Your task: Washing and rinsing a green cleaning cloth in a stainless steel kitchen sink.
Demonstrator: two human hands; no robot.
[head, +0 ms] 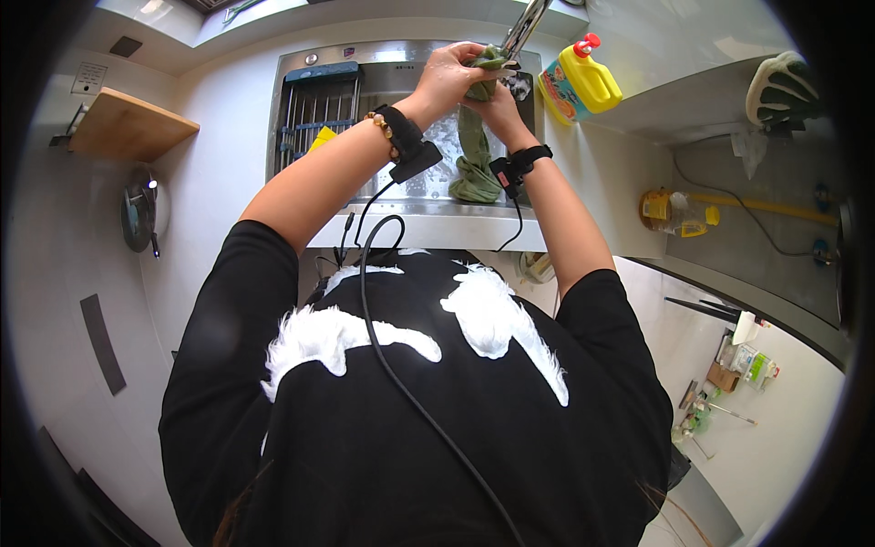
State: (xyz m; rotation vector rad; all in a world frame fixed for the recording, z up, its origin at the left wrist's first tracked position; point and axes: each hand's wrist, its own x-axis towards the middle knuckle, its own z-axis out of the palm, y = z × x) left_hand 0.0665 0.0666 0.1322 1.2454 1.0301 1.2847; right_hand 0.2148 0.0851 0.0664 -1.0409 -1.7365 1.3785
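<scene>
A wet green cloth [475, 171] hangs down into a stainless steel sink [389, 89], its lower end bunched near the front wall. My left hand [452, 67] grips the upper part of the cloth right below the chrome faucet [525, 31]. Just under it, my right hand [497, 108] is closed around the same cloth, its fingers partly hidden by the left hand. Water drops show on my left hand and across the sink floor.
Left in the sink stands a metal rack [318, 102] with a yellow item [321, 139]. A yellow jug with a red pump [591, 78] is on the counter at right, and a plastic oil bottle [677, 212] lies farther right. A wooden board [133, 128] is mounted left.
</scene>
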